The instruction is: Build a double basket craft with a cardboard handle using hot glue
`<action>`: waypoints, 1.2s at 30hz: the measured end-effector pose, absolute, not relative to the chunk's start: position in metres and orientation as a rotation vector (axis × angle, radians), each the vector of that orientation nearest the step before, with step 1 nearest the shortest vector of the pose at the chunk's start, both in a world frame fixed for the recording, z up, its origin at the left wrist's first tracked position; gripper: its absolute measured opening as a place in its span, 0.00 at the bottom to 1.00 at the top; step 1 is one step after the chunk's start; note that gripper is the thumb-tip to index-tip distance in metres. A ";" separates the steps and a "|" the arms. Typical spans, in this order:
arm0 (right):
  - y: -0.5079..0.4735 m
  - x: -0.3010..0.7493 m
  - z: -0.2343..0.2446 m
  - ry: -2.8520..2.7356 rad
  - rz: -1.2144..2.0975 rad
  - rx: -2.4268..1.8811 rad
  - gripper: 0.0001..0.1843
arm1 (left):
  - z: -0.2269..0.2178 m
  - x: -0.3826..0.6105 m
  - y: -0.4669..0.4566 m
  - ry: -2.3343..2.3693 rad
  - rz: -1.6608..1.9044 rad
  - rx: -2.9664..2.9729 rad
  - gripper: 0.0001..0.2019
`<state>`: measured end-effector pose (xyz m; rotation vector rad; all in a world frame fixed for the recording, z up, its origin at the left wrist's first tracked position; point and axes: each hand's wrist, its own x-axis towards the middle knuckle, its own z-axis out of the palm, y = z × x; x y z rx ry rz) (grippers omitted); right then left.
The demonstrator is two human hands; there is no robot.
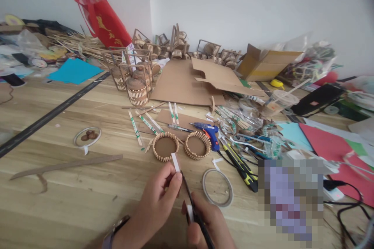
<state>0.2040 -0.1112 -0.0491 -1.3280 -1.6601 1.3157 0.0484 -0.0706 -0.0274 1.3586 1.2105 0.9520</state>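
Note:
My left hand point(160, 198) pinches a narrow white paper strip point(175, 162) that sticks up past its fingertips. My right hand point(209, 225) is closed on black scissors point(189, 194), whose blades reach up to the strip. Just beyond lie two small round woven baskets with cardboard bottoms, one on the left point(165, 146) and one on the right point(197, 145). A tape ring point(217, 187) rests on the wooden table point(73, 198) to the right of my hands.
A blue glue gun point(209, 132), a yellow-black cutter point(244, 171), wrapped chopsticks point(134, 127), cardboard sheets point(187, 81), finished basket frames point(137, 81), a red bag point(102, 17), coloured paper point(333, 148) and a long black bar point(49, 114) crowd the table. A small dish point(87, 136) sits left.

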 end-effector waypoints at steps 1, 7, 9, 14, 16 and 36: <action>-0.110 0.204 -0.048 -1.657 1.329 -1.322 0.42 | -0.028 0.049 -0.070 1.211 0.950 1.364 0.17; -0.107 0.203 -0.044 -1.629 1.356 -1.211 0.43 | -0.026 0.051 -0.072 1.132 0.863 1.389 0.16; -0.107 0.204 -0.048 -1.636 1.348 -1.198 0.40 | -0.025 0.052 -0.073 1.129 0.863 1.405 0.16; -0.108 0.207 -0.061 -1.670 1.297 -1.205 0.39 | -0.026 0.053 -0.075 1.145 0.871 1.428 0.16; -0.108 0.206 -0.059 -1.684 1.290 -1.189 0.40 | -0.027 0.054 -0.076 1.144 0.856 1.438 0.16; -0.114 0.201 -0.051 -1.652 1.259 -1.283 0.41 | -0.021 0.049 -0.064 1.188 1.009 1.284 0.18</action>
